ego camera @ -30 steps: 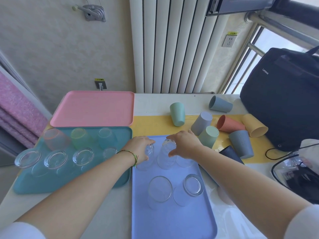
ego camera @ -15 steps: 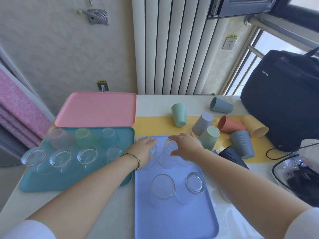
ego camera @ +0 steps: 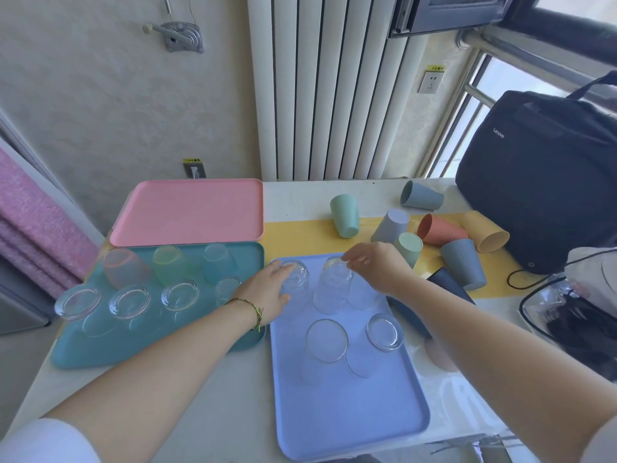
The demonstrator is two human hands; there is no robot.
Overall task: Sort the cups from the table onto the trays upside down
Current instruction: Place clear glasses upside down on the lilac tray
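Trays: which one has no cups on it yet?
The pink tray, back left: its surface is bare. The teal tray in front of it and the blue tray both hold upturned glasses.

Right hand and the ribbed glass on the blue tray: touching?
Touching. Head view shows the right hand pinching the upturned base of the ribbed glass.
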